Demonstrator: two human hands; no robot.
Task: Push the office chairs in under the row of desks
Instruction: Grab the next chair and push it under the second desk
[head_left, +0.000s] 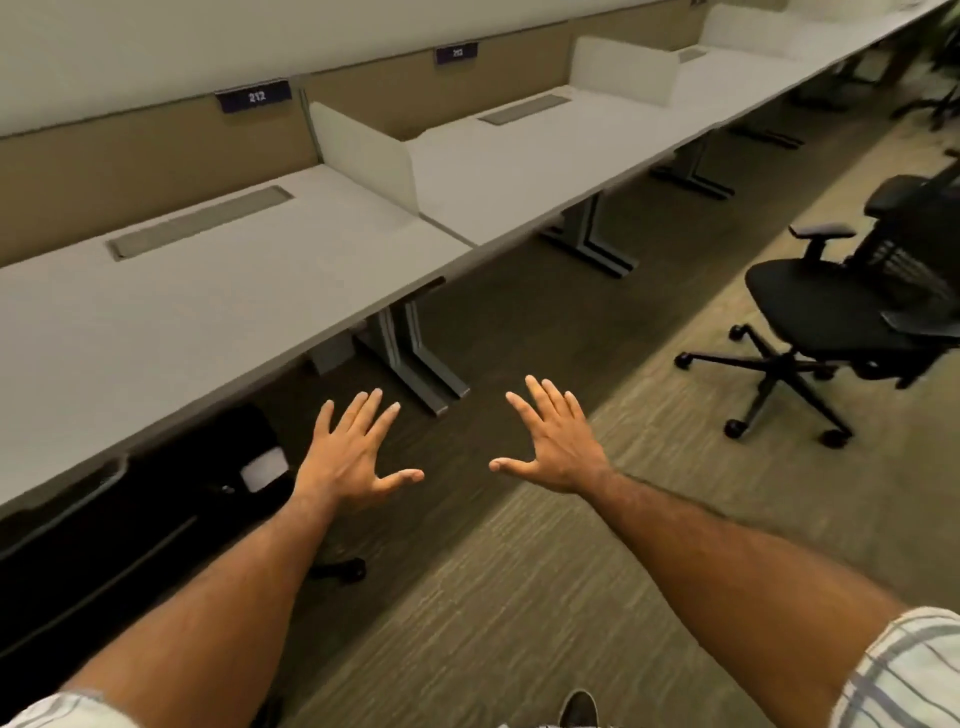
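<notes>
Above carpet (519, 571) by desks (260, 291) | L hand (348, 457), R hand (556, 447): fingers (540, 400) splayed, empty | chair (821, 306) out, R side

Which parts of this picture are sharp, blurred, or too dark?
Head view: the left hand and right hand are sharp; the black chair at right is smeared, its back most; the tucked chair under the near desk is lost in shadow.

Head view, looking forward-down along desk row (260, 291); hands near.
</notes>
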